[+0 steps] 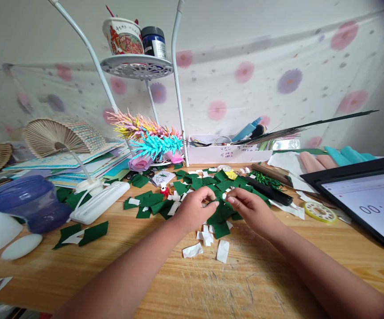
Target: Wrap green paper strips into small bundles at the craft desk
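From my remote seat, I judge small pieces are being handled; my left hand (pixel 200 207) curls, green pieces (pixel 221 217) lie beneath, my right hand (pixel 249 206) half-pinches; whether either grips anything, I cannot tell; next calls for steady fingertips; the bowl (pixel 125 39) bears Chinese characters, the white box (pixel 208 154) unclear handwriting, the tablet (pixel 371 195) "00:00".

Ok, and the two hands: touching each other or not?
Apart. The head view shows it: green pieces are visible through a narrow gap between the left hand and the right hand.
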`<action>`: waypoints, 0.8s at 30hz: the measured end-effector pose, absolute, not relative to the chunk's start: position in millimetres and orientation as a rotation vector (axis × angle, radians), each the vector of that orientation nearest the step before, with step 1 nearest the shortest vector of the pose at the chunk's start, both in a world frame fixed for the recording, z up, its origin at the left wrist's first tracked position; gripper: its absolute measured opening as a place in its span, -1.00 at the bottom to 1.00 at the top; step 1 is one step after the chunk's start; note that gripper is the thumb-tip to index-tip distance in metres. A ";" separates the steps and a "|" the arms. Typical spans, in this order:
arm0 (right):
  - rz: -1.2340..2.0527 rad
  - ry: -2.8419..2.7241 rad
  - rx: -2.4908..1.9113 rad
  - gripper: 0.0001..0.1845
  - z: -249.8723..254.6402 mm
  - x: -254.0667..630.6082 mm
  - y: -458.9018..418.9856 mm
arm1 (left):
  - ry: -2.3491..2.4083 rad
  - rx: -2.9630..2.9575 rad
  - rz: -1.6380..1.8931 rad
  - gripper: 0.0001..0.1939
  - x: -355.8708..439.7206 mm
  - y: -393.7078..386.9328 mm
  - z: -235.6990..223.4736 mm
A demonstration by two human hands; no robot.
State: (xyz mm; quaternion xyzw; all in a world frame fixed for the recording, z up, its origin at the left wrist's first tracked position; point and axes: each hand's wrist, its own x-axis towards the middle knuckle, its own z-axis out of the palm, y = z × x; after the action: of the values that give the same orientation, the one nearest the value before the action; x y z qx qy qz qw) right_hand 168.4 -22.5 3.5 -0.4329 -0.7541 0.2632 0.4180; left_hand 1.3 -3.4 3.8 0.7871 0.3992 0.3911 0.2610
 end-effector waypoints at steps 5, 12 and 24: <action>0.882 -1.698 -0.944 -0.88 -2.3 167.8 -18.5 | 1.082 2.113 1.056 -0.96 1.5 -2.0 0.9; 0.964 -1.631 -0.939 -0.83 3.2 166.8 -25.5 | 1.070 2.123 1.072 -0.93 1.5 -1.8 0.3; 0.412 -2.177 -1.159 -0.64 8.2 168.1 -30.8 | 1.064 2.138 1.022 -0.87 1.6 -2.2 0.9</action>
State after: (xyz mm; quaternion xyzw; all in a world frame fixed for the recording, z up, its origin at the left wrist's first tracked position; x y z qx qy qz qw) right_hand 168.1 -30.8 8.2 -0.4400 -0.8262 0.1562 0.3152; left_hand 1.6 -2.2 0.9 0.7928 0.3946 0.3791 0.2685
